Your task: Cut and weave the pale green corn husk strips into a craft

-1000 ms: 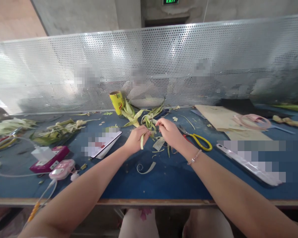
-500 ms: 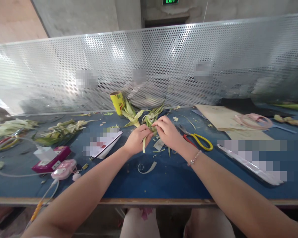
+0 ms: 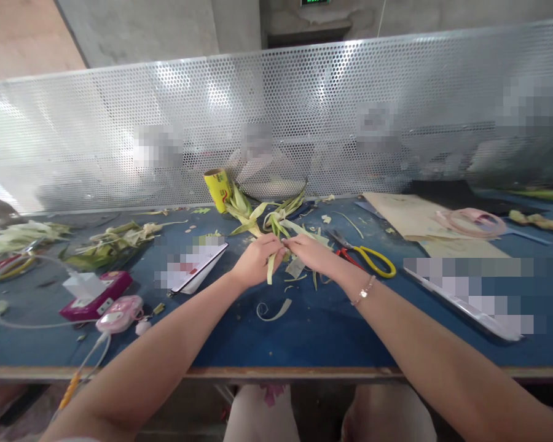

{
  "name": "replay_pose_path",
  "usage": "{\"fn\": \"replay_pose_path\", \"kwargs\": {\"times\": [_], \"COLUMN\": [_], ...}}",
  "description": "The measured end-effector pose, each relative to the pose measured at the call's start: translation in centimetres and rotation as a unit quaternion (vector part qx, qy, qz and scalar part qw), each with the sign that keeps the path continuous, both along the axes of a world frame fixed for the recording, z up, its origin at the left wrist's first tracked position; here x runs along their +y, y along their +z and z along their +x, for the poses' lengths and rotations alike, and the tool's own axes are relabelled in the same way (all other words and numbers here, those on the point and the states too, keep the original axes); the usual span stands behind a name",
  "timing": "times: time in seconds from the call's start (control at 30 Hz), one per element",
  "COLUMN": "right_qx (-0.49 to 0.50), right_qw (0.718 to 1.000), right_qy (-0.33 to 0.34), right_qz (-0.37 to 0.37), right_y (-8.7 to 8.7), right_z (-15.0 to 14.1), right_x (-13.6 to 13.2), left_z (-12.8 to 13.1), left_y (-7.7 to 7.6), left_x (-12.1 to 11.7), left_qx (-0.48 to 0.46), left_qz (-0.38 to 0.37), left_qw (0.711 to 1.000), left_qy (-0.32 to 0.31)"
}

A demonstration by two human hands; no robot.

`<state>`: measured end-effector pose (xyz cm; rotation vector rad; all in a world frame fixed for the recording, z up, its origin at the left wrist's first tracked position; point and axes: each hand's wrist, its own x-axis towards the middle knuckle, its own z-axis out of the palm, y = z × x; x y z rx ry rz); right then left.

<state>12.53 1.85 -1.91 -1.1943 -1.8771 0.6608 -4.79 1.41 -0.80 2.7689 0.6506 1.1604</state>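
My left hand [image 3: 258, 261] is closed on a pale green leaf strip [image 3: 270, 271], whose end hangs below the fingers. My right hand [image 3: 312, 253] is closed beside it, thumb and fingertips pinched together close to the left fingertips. What lies between the right fingertips is hidden. Just beyond both hands lies a pile of green, husk-like leaves [image 3: 249, 222]. Yellow-handled scissors [image 3: 373, 261] rest on the table right of my right hand, blades pointing away. A curled pale strip [image 3: 276, 312] lies nearer the table's front edge.
A yellow cardboard roll [image 3: 218, 190] leans at the back by the perforated metal screen [image 3: 286, 110]. Phones [image 3: 198, 270] lie left and right of my arms. A magenta power strip [image 3: 96, 298] with cables is at left. Leaf bundles [image 3: 113, 245] and beige sheets [image 3: 396, 218] flank the work area.
My right hand has lowered and flattened, its fingertips coming nearer my left hand. More of the leaves behind it now shows. My left hand has hardly moved.
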Motion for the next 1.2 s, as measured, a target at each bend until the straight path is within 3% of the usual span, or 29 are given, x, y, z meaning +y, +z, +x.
{"fn": "replay_pose_path", "kwargs": {"times": [0.2, 0.3, 0.37, 0.47, 0.57, 0.67, 0.8, 1.03, 1.2], "right_qx": [0.139, 0.207, 0.246, 0.282, 0.290, 0.305, 0.322, 0.235, 0.168], "right_qw": [0.989, 0.977, 0.969, 0.959, 0.956, 0.950, 0.943, 0.970, 0.985], "right_qy": [0.002, -0.008, -0.003, 0.016, 0.032, 0.055, 0.085, 0.058, 0.043], "right_qz": [-0.044, -0.045, -0.025, 0.007, 0.022, 0.035, 0.022, 0.011, 0.013], "right_y": [0.3, 0.3, 0.3, 0.6, 1.1, 1.2, 1.0, 0.9, 1.1], "right_z": [-0.6, -0.8, -0.9, -1.0, -1.0, -0.9, -0.7, -0.4, -0.4], "right_x": [-0.6, -0.7, -0.9, -1.3, -1.6, -1.7, -1.6, -1.7, -2.0], "left_z": [0.2, 0.5, 0.7, 1.0, 1.2, 1.3, 1.2, 1.2, 1.3], "left_y": [0.1, 0.3, 0.4, 0.0, -0.4, -0.5, -0.3, -0.6, -0.6], "left_x": [-0.2, -0.4, -0.4, -0.2, 0.0, 0.0, -0.1, 0.2, 0.2], "left_qx": [0.004, -0.037, -0.082, -0.160, -0.216, -0.250, -0.256, -0.258, -0.264], "left_qz": [-0.060, -0.153, -0.279, -0.459, -0.540, -0.569, -0.566, -0.572, -0.600], "left_qw": [0.998, 0.987, 0.956, 0.873, 0.814, 0.783, 0.784, 0.779, 0.755], "left_qy": [-0.010, 0.013, 0.033, 0.037, 0.003, -0.007, -0.005, 0.008, -0.016]}}
